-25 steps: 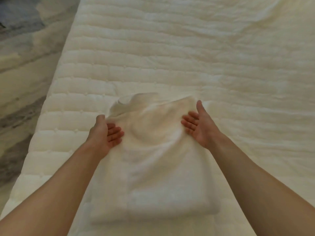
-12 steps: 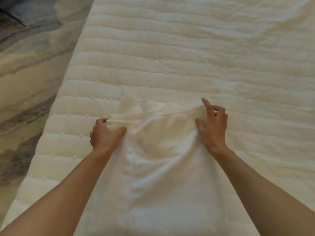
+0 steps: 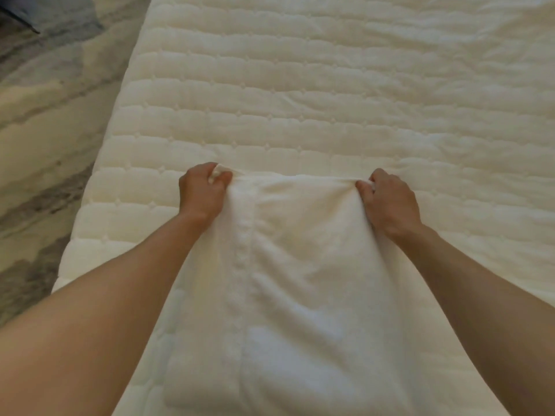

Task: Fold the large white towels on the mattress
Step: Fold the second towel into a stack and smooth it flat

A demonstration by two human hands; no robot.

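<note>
**While Gripping Both Far Corners: Fold With an Even Pull**

While holding the towel by its far edge, lift both corners to the same height. Left hand: curled tight, pinching the far left corner between thumb and fingers. Right hand: curled the same way, pinching the far right corner. Towel position: lengthwise on the near left part of the mattress, running from the hands toward the near side, narrowed to a long strip, with a woven band down its left side.

Probably the step in hand: carrying the far edge over to the near end. To do it well, first draw the corners apart, until no sag or bunching between them. Pinch all layers together, not only the top one, against slipping of the thick cloth. Bring both hands toward the body at one speed, lay edge upon edge, check the band for a straight line, and let go only after that.
</note>
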